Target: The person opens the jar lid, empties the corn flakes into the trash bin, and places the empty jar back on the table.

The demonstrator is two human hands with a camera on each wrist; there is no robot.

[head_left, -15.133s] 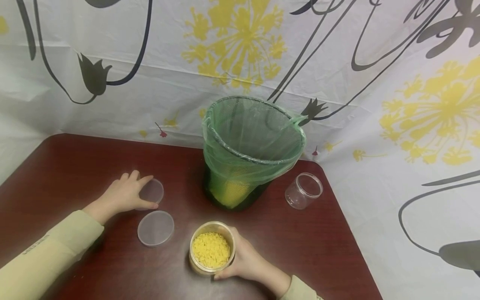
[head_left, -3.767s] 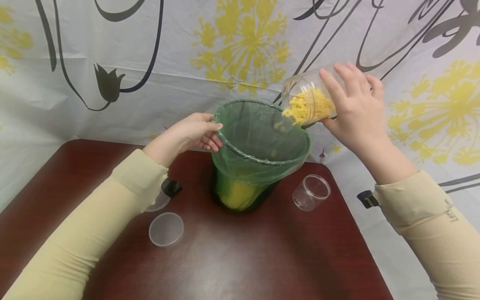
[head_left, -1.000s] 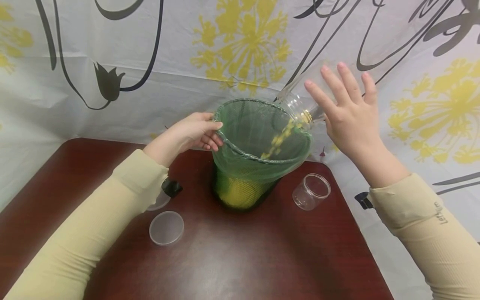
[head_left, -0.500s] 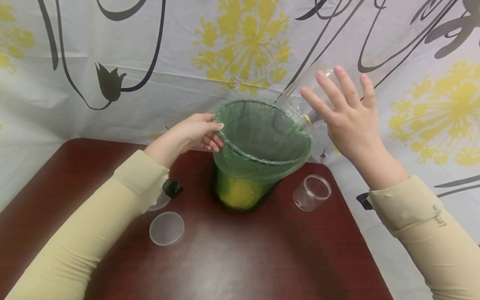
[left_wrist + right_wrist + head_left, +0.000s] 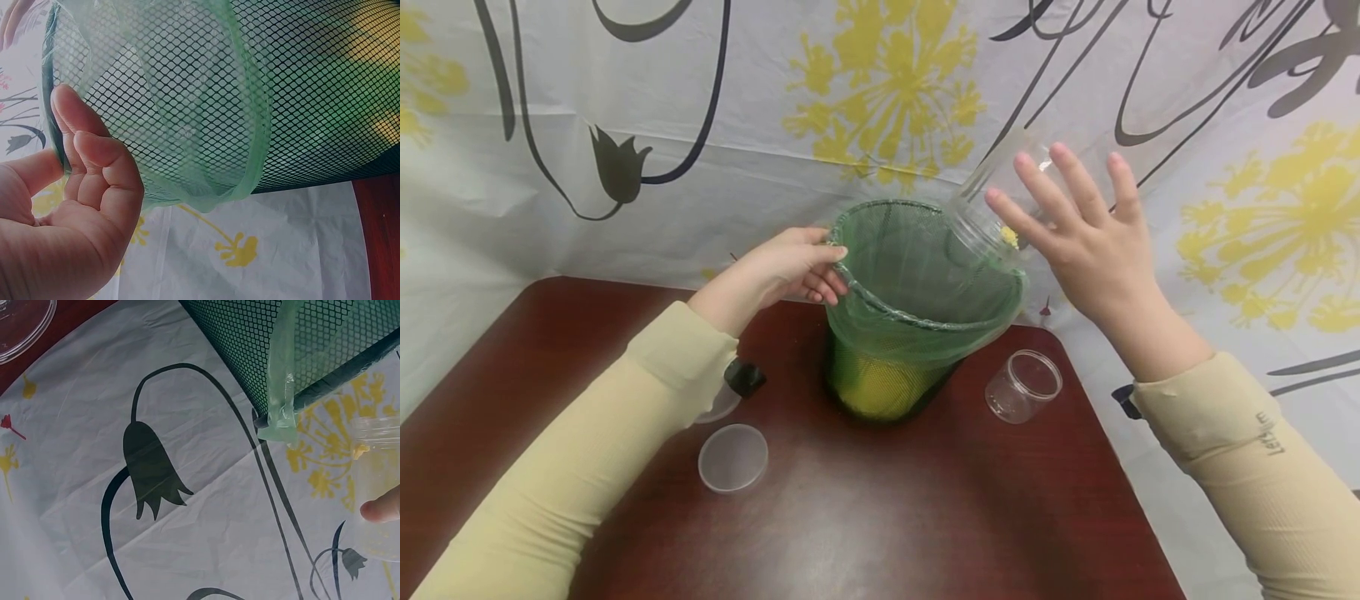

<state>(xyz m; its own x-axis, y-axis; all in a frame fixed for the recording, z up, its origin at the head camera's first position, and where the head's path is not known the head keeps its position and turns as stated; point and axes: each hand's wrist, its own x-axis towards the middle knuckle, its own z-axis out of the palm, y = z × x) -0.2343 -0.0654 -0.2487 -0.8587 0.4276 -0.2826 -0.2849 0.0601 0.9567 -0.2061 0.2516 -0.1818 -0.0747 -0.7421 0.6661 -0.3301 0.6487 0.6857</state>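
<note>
My left hand (image 5: 778, 267) pinches the left rim of a dark mesh wastebasket (image 5: 887, 387), thumb on top and fingers outside, also seen in the left wrist view. A thin green bag (image 5: 917, 346) lines the basket and folds over its rim; yellow shows through the lower wall. Above the right rim, my right hand (image 5: 1097, 242) holds a clear plastic jar (image 5: 981, 204) tipped mouth-down toward the basket. Only a small yellow clump (image 5: 1010, 237) clings near the jar's mouth. The right wrist view catches a fingertip (image 5: 382, 509) against the jar wall.
A second clear jar (image 5: 1022, 387) stands upright right of the basket on the dark red table (image 5: 865, 508). One clear lid (image 5: 733, 458) lies at front left; another lid (image 5: 722, 406) is partly hidden by the left sleeve. A patterned cloth (image 5: 715, 183) hangs behind the table.
The yellow pieces poured out of the jar into the basket, leaving a small clump. My right hand and jar shifted slightly left and tipped further. The left hand stayed on the rim.
</note>
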